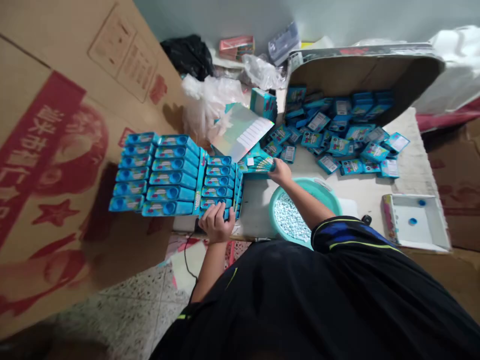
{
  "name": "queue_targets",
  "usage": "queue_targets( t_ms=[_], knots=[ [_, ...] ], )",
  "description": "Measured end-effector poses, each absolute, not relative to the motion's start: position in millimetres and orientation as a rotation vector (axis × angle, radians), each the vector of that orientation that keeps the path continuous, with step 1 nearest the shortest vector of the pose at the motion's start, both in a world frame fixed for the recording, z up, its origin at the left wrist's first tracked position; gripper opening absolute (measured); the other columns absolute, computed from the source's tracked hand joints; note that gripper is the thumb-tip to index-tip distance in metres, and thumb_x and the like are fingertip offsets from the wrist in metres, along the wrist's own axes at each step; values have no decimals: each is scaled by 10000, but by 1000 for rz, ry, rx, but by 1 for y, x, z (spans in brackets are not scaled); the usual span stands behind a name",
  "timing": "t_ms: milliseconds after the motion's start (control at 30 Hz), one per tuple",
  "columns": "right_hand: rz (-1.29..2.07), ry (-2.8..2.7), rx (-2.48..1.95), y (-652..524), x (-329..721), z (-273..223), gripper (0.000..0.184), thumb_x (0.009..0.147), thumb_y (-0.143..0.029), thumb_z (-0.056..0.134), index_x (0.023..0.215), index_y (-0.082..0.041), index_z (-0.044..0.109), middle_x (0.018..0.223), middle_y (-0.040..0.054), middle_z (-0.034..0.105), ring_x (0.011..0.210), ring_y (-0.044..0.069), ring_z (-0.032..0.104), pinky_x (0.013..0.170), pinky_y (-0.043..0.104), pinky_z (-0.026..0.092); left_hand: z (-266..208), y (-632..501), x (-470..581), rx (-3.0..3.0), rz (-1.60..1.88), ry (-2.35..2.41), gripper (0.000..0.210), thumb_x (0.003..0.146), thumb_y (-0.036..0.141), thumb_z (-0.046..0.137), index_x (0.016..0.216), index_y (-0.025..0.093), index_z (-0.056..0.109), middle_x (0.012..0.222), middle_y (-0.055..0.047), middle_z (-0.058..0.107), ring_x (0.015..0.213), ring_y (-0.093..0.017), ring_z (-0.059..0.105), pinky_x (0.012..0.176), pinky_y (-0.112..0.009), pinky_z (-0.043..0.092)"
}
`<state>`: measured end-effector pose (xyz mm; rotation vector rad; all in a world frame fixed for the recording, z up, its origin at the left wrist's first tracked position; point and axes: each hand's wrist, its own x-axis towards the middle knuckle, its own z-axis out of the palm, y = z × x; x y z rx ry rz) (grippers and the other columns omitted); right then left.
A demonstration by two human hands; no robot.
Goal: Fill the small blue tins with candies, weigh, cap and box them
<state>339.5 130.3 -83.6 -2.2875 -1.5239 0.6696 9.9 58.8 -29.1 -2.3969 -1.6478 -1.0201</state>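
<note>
My left hand (216,223) has its fingers curled over the near end of a row of small blue boxes (217,181), each with a round blue spot on its upper face. Farther left, more such boxes (173,178) are stacked in neat rows. With fingers and thumb closed, my right hand (280,172) grips the right end of a fanned stack of flat blue cartons (258,163). Just behind that stack lies a shiny printed sheet (243,132). Below my right forearm stands a turquoise basin (273,212) full of small pale pieces (290,220).
A large cardboard carton (90,125) rises on the left. At the back right, a tipped-over bin (360,67) has many loose blue boxes (339,145) spilling from it. A shallow white tray (423,232) holds two blue caps. Plastic bags (213,95) lie behind.
</note>
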Motion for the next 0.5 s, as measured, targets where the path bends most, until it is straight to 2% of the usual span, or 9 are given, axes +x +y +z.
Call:
queue_targets(
  t_ms=[133,300,400,500],
  knots=[
    [630,-1546,-2243,142,347,-74,563,852,-299,654,1385,-150,551,1355,178,653,1238,351,615,1010,419,524,-25,55,11,-2395,-985,-1632,314,883,408,780,1081,165,754,1053,-182,761,1113,-339,689,1028,-512,422],
    [581,-1491,-2240,136,334,-67,678,856,-313,641,1481,-111,474,1409,212,615,1278,367,584,1058,430,490,-27,55,13,-2292,-1005,-1559,306,879,425,784,1057,177,751,1033,-152,766,1090,-305,705,1011,-464,457],
    [716,-1412,-2272,126,329,-68,679,867,-311,650,1489,-131,448,1460,228,567,1324,378,555,1098,455,456,-30,56,14,-2264,-1048,-1476,301,856,391,809,1069,187,747,1035,-142,763,1080,-302,701,989,-454,459],
    [955,-1332,-2269,121,335,-71,637,799,-304,760,1370,-135,537,1421,245,583,1301,401,579,1104,507,450,-33,57,14,-2271,-1125,-1440,299,855,363,815,1087,187,746,1036,-146,760,1077,-309,698,989,-467,450]
  ],
)
